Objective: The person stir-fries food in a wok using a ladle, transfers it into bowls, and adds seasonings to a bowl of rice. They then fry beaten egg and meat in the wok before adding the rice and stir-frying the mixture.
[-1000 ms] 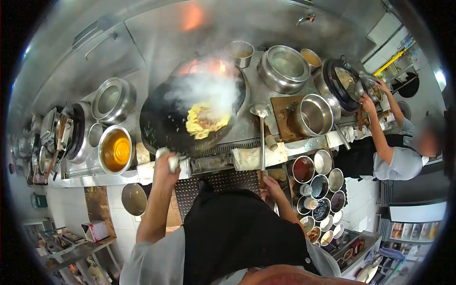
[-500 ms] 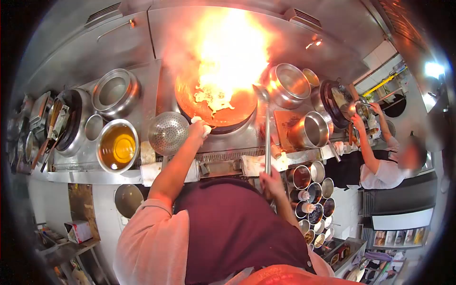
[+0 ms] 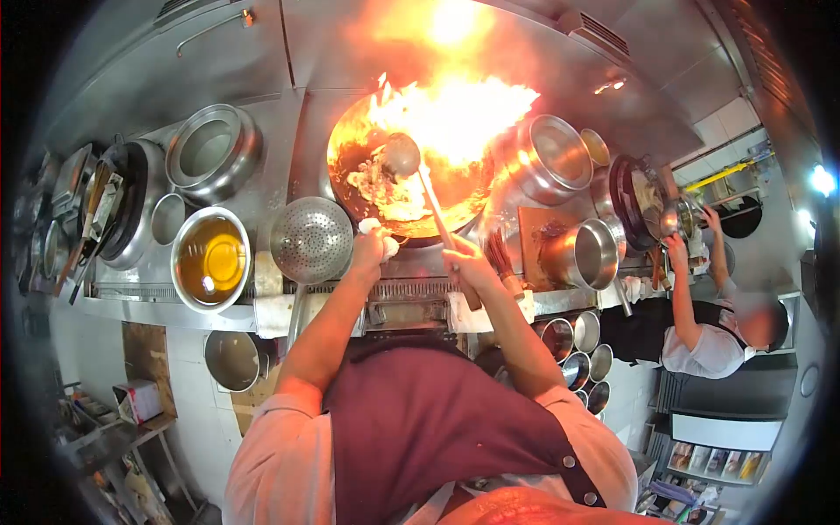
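A large wok (image 3: 346,157) stands on the burner, with tall flames (image 3: 464,114) rising over its far right side. Pieces of food (image 3: 385,194) lie in it, too bright to identify. My left hand (image 3: 367,254) is closed round a folded white cloth (image 3: 374,227) at the wok's near left edge; the grip beneath is hidden. In my right hand (image 3: 470,265) is the handle of a ladle (image 3: 402,155), its bowl over the food. Left of the wok lies a perforated strainer (image 3: 311,241), its handle pointing towards me.
Left of the strainer is a bowl of yellow oil (image 3: 212,260). Metal pots (image 3: 560,153) and a saucepan (image 3: 595,254) stand on the right, near a bamboo brush (image 3: 500,262). Seasoning tins (image 3: 586,332) sit below. A co-worker (image 3: 709,324) works at another wok further right.
My right hand has moved forward from near my body, and the ladle has swung left over the food. Flames have shifted and spread to the right. My left hand stays at the wok's edge.
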Motion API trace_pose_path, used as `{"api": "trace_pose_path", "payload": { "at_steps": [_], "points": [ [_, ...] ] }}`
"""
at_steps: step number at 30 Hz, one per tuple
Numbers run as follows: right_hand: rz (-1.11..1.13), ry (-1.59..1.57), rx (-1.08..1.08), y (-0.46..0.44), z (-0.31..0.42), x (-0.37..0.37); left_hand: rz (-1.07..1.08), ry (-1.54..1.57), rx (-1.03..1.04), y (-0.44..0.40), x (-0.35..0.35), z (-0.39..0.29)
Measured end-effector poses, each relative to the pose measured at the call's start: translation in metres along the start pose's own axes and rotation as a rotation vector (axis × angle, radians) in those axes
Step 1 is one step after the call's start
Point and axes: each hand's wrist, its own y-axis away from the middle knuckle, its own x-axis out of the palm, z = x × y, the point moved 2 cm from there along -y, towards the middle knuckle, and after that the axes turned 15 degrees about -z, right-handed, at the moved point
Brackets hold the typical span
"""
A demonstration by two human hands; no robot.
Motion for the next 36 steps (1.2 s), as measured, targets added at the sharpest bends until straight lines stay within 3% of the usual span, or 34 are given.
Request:
{"api": "trace_pose_path", "payload": {
  "at_steps": [2, 4, 6, 8, 10, 12, 14, 16, 18, 20, 22, 24, 27, 31, 36],
  "points": [
    [-0.16, 0.346, -0.223, 0.004, 0.01, 0.006, -0.049, -0.096, 0.004, 0.015, 0.007, -0.012],
    [-0.156, 0.257, -0.27, 0.024, 0.009, 0.009, -0.174, 0.01, -0.081, 0.051, 0.023, -0.032],
    [-0.166, 0.175, -0.296, 0.054, -0.013, 0.006, -0.193, -0.063, -0.108, 0.018, 0.017, -0.011],
    [-0.246, 0.13, -0.478, 0.076, -0.024, 0.001, -0.14, -0.077, -0.052, -0.011, 0.011, -0.002],
    [-0.283, 0.147, -0.401, 0.091, -0.035, -0.009, -0.092, -0.076, -0.141, 0.012, 0.007, -0.012],
    [-0.301, 0.161, -0.22, 0.086, -0.066, -0.029, 0.003, 0.196, -0.166, 0.053, -0.004, -0.012],
    [-0.331, 0.278, -0.18, 0.097, -0.09, -0.049, -0.072, 0.304, -0.153, 0.103, -0.037, -0.016],
    [-0.42, 0.241, -0.289, 0.124, -0.09, -0.045, -0.161, 0.199, -0.166, 0.142, -0.076, -0.051],
    [-0.4, 0.198, -0.204, 0.152, -0.075, -0.044, -0.132, 0.054, -0.23, 0.126, -0.126, -0.068],
    [-0.415, 0.26, -0.188, 0.154, -0.081, -0.045, -0.28, 0.146, -0.103, 0.129, -0.079, -0.105],
    [-0.463, 0.271, -0.22, 0.144, -0.086, -0.042, -0.01, -0.116, -0.072, 0.089, -0.059, -0.113],
    [-0.459, 0.107, -0.273, 0.141, -0.079, -0.03, -0.008, -0.116, 0.066, 0.056, -0.025, -0.087],
    [-0.481, 0.047, -0.225, 0.143, -0.078, -0.025, -0.064, -0.088, 0.032, 0.049, -0.003, -0.051],
    [-0.588, 0.071, -0.244, 0.16, -0.088, -0.029, 0.024, 0.132, -0.212, 0.083, -0.053, -0.017],
    [-0.659, 0.201, -0.321, 0.183, -0.102, -0.051, -0.083, 0.045, -0.177, 0.127, -0.152, -0.048]
  ]
}}
